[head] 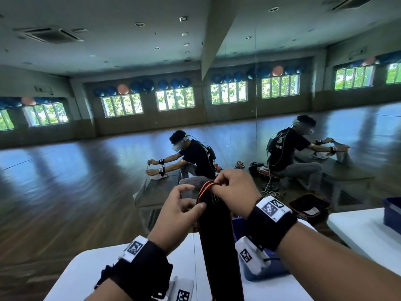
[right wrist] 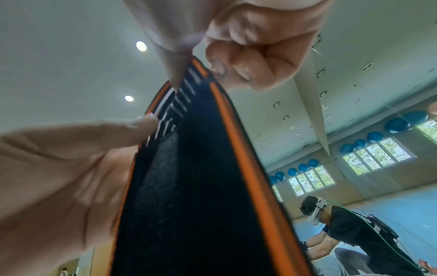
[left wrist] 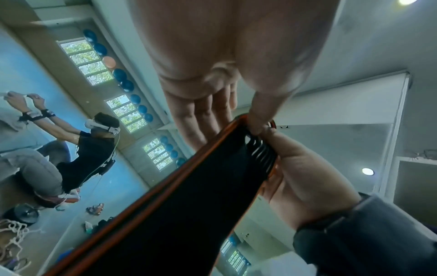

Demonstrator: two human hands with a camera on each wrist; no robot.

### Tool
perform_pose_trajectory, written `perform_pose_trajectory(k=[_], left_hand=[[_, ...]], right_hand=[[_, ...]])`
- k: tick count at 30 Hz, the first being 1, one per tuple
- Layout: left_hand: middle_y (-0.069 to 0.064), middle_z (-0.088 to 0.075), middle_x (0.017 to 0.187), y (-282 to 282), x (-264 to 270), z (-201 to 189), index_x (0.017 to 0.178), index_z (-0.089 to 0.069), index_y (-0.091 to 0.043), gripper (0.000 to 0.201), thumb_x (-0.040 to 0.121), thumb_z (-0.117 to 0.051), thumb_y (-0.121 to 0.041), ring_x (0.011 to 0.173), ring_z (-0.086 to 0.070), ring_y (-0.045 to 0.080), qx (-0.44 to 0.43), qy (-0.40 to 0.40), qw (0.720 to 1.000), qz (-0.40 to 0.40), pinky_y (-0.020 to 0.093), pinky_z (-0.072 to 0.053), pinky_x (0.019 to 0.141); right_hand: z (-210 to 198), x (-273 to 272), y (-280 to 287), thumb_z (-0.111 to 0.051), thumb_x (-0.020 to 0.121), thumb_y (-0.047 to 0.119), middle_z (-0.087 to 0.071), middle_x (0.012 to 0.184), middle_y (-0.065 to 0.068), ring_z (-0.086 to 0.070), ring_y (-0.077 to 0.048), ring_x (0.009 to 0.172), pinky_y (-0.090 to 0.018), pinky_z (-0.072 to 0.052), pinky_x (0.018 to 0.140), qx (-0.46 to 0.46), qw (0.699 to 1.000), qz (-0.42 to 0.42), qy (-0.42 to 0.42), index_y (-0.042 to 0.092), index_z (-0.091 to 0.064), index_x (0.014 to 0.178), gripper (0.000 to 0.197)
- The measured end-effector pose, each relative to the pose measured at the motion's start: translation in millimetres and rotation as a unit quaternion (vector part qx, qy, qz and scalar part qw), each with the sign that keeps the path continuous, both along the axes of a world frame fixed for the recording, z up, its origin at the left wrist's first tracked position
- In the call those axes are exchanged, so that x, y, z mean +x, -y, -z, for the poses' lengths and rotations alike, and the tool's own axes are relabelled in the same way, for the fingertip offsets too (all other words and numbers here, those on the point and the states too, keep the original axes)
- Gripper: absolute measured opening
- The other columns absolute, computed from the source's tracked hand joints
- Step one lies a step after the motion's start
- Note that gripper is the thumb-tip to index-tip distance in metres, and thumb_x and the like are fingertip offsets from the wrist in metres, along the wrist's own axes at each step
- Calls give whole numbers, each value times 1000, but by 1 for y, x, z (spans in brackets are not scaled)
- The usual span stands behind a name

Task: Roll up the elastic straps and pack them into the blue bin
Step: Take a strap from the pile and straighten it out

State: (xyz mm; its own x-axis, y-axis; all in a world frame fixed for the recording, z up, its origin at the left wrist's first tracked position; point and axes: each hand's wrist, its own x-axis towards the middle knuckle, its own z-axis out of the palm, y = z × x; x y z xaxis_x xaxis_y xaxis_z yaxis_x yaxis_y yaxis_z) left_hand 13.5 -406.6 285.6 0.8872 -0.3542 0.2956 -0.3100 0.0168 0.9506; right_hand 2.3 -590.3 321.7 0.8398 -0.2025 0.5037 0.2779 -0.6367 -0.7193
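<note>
Both hands pinch the black strap (head: 217,231) (orange-edged) at its top — left grip (head: 180,210), right grip (head: 233,193).

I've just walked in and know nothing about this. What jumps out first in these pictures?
A black elastic strap with orange edges, held up in the middle of the head view: the left hand and the right hand both pinch its top end while the rest hangs toward the white table. Behind it, a mirror wall reflects a seated person, and blue exercise balls line the shelf above the windows.
</note>
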Motion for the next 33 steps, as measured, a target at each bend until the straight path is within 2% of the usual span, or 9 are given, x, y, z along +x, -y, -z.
perform_pose_trajectory(k=[3, 6, 9, 12, 16, 21, 24, 27, 33], left_hand=[[-1, -56, 60, 13, 8, 6, 101, -44, -14, 20, 96, -62, -8, 52, -52, 11, -35, 50, 995, -82, 23, -42, 47], [-9, -41, 56, 16, 25, 10, 85, -41, -16, 24, 93, -64, -13, 53, -36, 12, -27, 118, 979, -165, 29, -33, 51], [-1, -45, 61, 11, 41, 10, 81, -44, -22, 22, 89, -65, -21, 57, -40, 17, -63, 103, 974, -189, 38, -36, 57], [4, -54, 66, 3, 55, 12, 80, -47, -26, 22, 92, -62, -17, 61, -48, 20, -74, 87, 975, -193, 42, -41, 60], [7, -58, 75, -6, 63, 20, 87, -51, -19, 16, 97, -60, -11, 67, -54, 15, -101, 71, 980, -158, 37, -44, 63], [-2, -61, 86, -14, 54, 45, 100, -56, -15, 9, 93, -61, -13, 78, -57, 11, -121, 59, 990, -43, 24, -47, 69], [-5, -66, 100, -11, 53, 62, 108, -60, -16, 27, 81, -62, -12, 95, -62, 12, -93, 53, 994, -25, 24, -49, 81], [-3, -69, 112, -4, 56, 66, 117, -60, -17, 44, 75, -59, -3, 109, -64, 16, -114, 13, 993, -7, 30, -52, 89], [5, -65, 121, 2, 83, 81, 120, -57, -19, 60, 79, -46, 24, 112, -63, 12, -96, -20, 995, -28, 26, -52, 88]], right_hand=[[-4, 14, 4, -78, 68, 35, -64, 64, 7, -61, -7, 68, -35, -57, 73, -14, 998, -11, -52, 17, -67, 74, 22], [-7, 18, 7, -81, 73, 44, -65, 80, 2, -64, -12, 73, -34, -54, 70, 14, 988, -72, -134, 21, -57, 99, 42], [-1, 9, 3, -81, 78, 35, -63, 88, -5, -61, -12, 67, -29, -51, 57, 92, 973, -122, -175, 16, -45, 111, 52], [23, 8, -8, -77, 83, 13, -64, 87, -4, -61, -12, 69, -31, -55, 62, 151, 969, -155, -122, 13, -47, 102, 36], [55, 20, -25, -70, 80, 5, -60, 74, 3, -57, -13, 67, -35, -52, 61, 190, 971, -145, 1, 23, -54, 82, 24], [74, 38, -41, -68, 84, 6, -65, 82, 7, -62, -11, 77, -31, -51, 74, 206, 974, -62, 67, 26, -63, 86, 21], [82, 46, -53, -61, 88, 9, -66, 87, 2, -63, -14, 84, -34, -52, 78, 219, 973, -46, 53, 22, -62, 90, 13], [86, 54, -58, -55, 92, 0, -64, 91, -6, -62, -12, 81, -25, -50, 71, 280, 957, -77, 8, 15, -58, 97, 17], [116, 58, -40, -56, 79, -13, -61, 93, -2, -59, -9, 76, -27, -50, 67, 251, 960, -113, -49, 19, -52, 99, 37]])
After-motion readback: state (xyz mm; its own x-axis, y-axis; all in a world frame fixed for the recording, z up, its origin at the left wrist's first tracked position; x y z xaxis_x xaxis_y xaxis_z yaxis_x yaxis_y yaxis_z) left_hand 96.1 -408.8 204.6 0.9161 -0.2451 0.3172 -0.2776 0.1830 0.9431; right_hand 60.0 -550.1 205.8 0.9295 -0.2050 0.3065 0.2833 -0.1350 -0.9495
